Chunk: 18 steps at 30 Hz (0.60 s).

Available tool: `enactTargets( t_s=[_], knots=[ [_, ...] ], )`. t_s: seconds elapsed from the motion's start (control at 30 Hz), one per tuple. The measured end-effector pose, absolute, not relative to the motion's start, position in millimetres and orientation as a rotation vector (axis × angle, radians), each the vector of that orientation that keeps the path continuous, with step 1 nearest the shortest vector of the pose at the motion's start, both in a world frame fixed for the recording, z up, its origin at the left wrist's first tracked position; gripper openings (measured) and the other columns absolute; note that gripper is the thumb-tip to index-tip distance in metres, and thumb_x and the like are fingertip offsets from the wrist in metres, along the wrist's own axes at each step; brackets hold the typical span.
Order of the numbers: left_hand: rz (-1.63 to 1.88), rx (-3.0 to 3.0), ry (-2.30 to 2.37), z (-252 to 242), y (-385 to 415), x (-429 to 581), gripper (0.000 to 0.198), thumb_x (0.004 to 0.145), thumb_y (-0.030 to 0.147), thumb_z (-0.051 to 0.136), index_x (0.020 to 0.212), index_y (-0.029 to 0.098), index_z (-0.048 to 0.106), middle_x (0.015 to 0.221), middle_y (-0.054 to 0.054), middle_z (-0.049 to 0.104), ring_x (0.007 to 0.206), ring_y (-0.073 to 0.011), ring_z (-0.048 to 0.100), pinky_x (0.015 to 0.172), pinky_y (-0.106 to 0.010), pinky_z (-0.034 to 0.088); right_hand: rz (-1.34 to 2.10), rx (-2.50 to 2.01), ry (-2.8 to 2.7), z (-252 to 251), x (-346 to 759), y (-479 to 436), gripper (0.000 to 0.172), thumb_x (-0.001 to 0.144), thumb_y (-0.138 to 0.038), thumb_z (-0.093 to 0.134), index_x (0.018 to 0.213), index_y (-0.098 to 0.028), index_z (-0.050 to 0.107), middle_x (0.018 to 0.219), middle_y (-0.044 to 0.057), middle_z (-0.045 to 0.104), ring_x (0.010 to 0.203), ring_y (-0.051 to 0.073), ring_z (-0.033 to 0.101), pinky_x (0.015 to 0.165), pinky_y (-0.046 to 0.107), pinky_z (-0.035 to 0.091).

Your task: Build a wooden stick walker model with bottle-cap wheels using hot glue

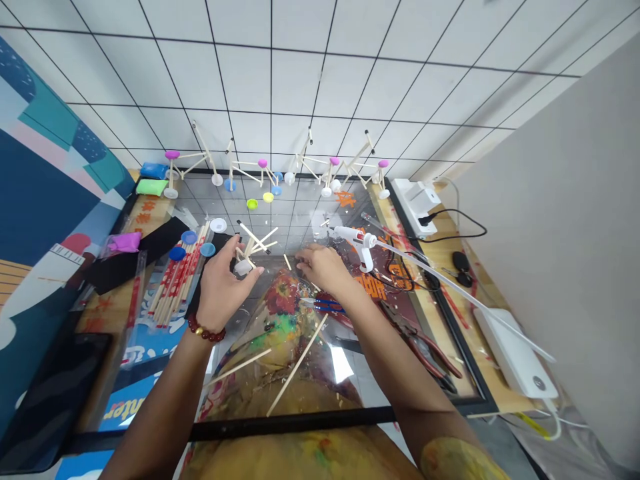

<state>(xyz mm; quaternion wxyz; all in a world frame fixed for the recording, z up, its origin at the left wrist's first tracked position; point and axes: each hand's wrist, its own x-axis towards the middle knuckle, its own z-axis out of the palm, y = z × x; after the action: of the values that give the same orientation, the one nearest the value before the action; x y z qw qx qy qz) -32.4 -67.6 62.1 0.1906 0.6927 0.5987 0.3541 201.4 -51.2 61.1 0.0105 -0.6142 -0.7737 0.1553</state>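
Note:
On the left, my left hand (223,283) has its thumb and fingers around a small frame of glued wooden sticks (249,250). The frame has black-tipped ends and a whitish cap at its base. My right hand (324,267) is low over the glass tabletop, fingers curled together; anything between the fingertips is too small to make out. Between the hands lies a short stick piece (287,262). Just beyond the right hand rests a white hot glue gun (356,241). Blue-handled snips (324,305) lie beneath the right wrist.
Several finished stick models (200,160) with coloured caps line the back edge. Bundled sticks (181,280) and blue caps (177,253) lie at left, near a phone (55,400). Red-handled pliers (425,353), a power strip (417,207) and a white lamp (517,353) occupy the right.

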Motion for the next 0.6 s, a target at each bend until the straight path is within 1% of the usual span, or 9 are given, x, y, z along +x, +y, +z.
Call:
enactTargets(
  t_s=[0.1, 0.2, 0.27, 0.33, 0.4, 0.5, 0.53, 0.6],
  knots=[
    [0.985, 1.956, 1.682, 62, -68, -31, 0.073, 0.075, 0.037, 0.076, 0.142, 0.020, 0.051, 0.125, -0.010, 0.070, 0.116, -0.0309, 0.066, 0.100, -0.043, 0.053, 0.402, -1.979, -2.394, 54, 190, -48, 0.022, 0.094, -0.023, 0.051, 0.101, -0.019, 0.072, 0.108, 0.010, 0.071, 0.104, 0.024, 0.064, 0.085, 0.033, 0.041],
    [0.999, 1.957, 1.683, 64, -68, -30, 0.073, 0.074, 0.036, 0.076, 0.141, 0.019, 0.052, 0.123, -0.011, 0.070, 0.114, -0.0302, 0.067, 0.099, -0.043, 0.053, 0.296, -2.049, -2.444, 55, 180, -49, 0.024, 0.090, -0.021, 0.051, 0.106, -0.012, 0.068, 0.113, 0.018, 0.069, 0.105, 0.031, 0.063, 0.087, 0.039, 0.041],
    [1.017, 1.955, 1.688, 65, -69, -31, 0.072, 0.075, 0.036, 0.076, 0.141, 0.019, 0.052, 0.123, -0.011, 0.070, 0.114, -0.0298, 0.066, 0.100, -0.043, 0.052, 0.251, -2.058, -2.493, 64, 183, -62, 0.027, 0.088, -0.018, 0.052, 0.109, -0.008, 0.065, 0.113, 0.021, 0.067, 0.103, 0.033, 0.063, 0.085, 0.040, 0.040],
    [1.016, 1.951, 1.698, 66, -69, -32, 0.072, 0.076, 0.037, 0.075, 0.141, 0.019, 0.051, 0.124, -0.011, 0.070, 0.116, -0.0294, 0.066, 0.101, -0.042, 0.051, 0.219, -2.032, -2.494, 78, 198, -88, 0.022, 0.088, -0.017, 0.049, 0.104, -0.010, 0.064, 0.107, 0.019, 0.068, 0.099, 0.031, 0.062, 0.083, 0.039, 0.040],
    [1.014, 1.944, 1.712, 66, -68, -34, 0.072, 0.076, 0.037, 0.075, 0.141, 0.020, 0.051, 0.125, -0.010, 0.070, 0.115, -0.0286, 0.066, 0.101, -0.042, 0.051, 0.165, -2.019, -2.430, 92, 221, -119, 0.017, 0.090, -0.015, 0.046, 0.094, -0.014, 0.063, 0.096, 0.014, 0.068, 0.091, 0.027, 0.062, 0.079, 0.037, 0.038],
    [1.036, 1.936, 1.722, 65, -67, -35, 0.072, 0.076, 0.038, 0.075, 0.141, 0.020, 0.051, 0.126, -0.009, 0.069, 0.114, -0.0279, 0.066, 0.100, -0.041, 0.052, 0.315, -1.926, -2.405, 105, 247, -151, 0.013, 0.089, -0.019, 0.054, 0.081, -0.018, 0.063, 0.083, 0.006, 0.067, 0.080, 0.021, 0.061, 0.074, 0.031, 0.038],
    [1.042, 1.937, 1.722, 65, -67, -35, 0.072, 0.076, 0.038, 0.075, 0.141, 0.020, 0.051, 0.126, -0.009, 0.069, 0.115, -0.0281, 0.066, 0.100, -0.041, 0.052, 0.354, -1.886, -2.393, 105, 249, -153, 0.014, 0.090, -0.019, 0.054, 0.081, -0.018, 0.064, 0.083, 0.005, 0.067, 0.079, 0.019, 0.061, 0.073, 0.030, 0.038],
    [1.042, 1.944, 1.720, 64, -67, -35, 0.072, 0.076, 0.039, 0.075, 0.141, 0.020, 0.051, 0.127, -0.010, 0.069, 0.117, -0.0287, 0.065, 0.100, -0.041, 0.052, 0.340, -1.842, -2.344, 100, 241, -143, 0.017, 0.094, -0.020, 0.052, 0.087, -0.020, 0.068, 0.089, 0.005, 0.069, 0.083, 0.018, 0.063, 0.073, 0.028, 0.039]
  ],
)
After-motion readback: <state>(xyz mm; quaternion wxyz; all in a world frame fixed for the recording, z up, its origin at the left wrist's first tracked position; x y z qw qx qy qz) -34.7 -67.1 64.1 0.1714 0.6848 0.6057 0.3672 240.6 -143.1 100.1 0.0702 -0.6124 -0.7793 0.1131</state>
